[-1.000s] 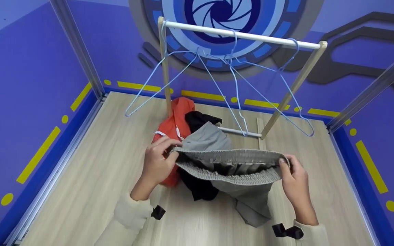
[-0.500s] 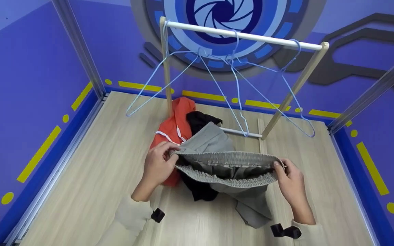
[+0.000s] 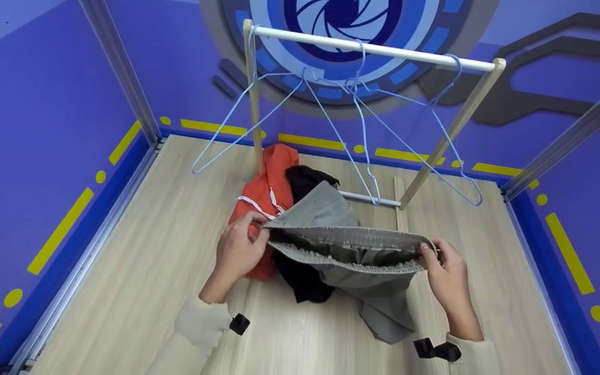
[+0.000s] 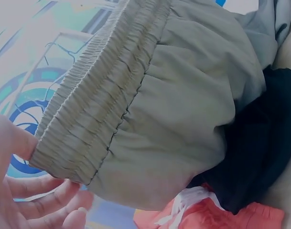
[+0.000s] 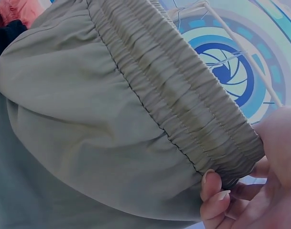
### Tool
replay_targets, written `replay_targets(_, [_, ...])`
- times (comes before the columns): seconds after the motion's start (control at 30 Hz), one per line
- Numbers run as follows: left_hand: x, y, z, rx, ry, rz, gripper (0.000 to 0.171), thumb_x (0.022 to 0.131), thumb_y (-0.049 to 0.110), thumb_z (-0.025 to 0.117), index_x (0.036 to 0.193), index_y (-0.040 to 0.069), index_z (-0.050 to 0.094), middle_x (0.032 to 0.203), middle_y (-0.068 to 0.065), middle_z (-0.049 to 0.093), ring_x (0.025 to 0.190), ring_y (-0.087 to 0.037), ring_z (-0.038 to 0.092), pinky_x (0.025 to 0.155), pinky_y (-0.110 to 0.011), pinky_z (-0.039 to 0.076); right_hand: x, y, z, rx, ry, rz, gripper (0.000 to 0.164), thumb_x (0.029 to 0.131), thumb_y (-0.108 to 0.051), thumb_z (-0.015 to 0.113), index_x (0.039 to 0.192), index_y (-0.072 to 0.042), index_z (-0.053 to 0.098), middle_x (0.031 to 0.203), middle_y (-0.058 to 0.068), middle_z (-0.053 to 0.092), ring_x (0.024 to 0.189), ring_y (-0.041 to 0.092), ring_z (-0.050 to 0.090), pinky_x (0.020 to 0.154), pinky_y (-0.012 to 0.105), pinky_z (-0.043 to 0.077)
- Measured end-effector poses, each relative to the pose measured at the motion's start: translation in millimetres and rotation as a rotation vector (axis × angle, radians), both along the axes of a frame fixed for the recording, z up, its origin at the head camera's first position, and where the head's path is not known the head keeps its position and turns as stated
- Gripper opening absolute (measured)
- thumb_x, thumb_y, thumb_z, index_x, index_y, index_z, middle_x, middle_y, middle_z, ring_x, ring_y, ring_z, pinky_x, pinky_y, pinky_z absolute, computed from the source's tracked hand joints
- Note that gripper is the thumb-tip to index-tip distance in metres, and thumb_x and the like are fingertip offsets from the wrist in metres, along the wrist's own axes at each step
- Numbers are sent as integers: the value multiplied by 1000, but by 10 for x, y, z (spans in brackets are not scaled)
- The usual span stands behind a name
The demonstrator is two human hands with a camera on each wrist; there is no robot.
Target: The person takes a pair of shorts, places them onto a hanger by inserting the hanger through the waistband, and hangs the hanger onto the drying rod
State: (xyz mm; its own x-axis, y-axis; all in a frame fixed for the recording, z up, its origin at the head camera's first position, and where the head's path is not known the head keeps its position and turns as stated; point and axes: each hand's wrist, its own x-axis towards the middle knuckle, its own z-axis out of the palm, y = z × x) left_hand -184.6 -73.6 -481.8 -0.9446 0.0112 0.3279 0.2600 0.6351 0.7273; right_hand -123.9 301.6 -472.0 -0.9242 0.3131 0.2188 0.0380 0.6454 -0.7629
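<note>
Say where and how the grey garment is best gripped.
Probably by both ends of the gathered waistband on the grey garment, left hand and right hand each pinching from its own side, as here. The band is spread wide, opening upward, loose cloth drooping below.

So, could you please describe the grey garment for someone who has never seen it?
Start at the white-barred clothes rack and come nearer, to the left hand and right hand. They hold open the gathered waistband of the grey garment. Its colour sets it apart from the red garment and black cloth next to it.
</note>
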Motion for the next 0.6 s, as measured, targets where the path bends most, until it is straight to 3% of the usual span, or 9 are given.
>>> replay_targets(0.13, [-10,2,-30,-30,-32,-4,9,83,16,56,90,20,58,62,6,48,56,-10,46,53,-27,33,4,-12,16,-19,7,18,15,92,-24,54,95,-13,63,77,1,54,61,7,45,54,21,36])
replay_targets(0.3, [-15,28,-54,4,-89,-49,6,87,15,49,92,17,51,54,6,39,50,-11,38,49,-28,29,5,-11,-3,-21,-10,27,16,92,-26,53,98,-14,63,79,2,56,63,7,46,55,20,37])
replay_targets(0.5, [-6,75,-49,116,-107,-92,8,87,19,51,95,18,50,65,9,51,56,-8,44,54,-25,34,-20,-2,-75,18,-82,40,24,93,-34,51,101,-15,62,84,1,58,68,8,50,59,21,40])
replay_targets(0.6, [9,104,-34,133,-107,-127,10,89,23,53,99,21,55,64,11,51,56,-7,45,54,-24,34,-33,-8,-111,15,-137,80,29,92,-40,49,102,-16,62,88,2,60,75,10,55,62,22,43])
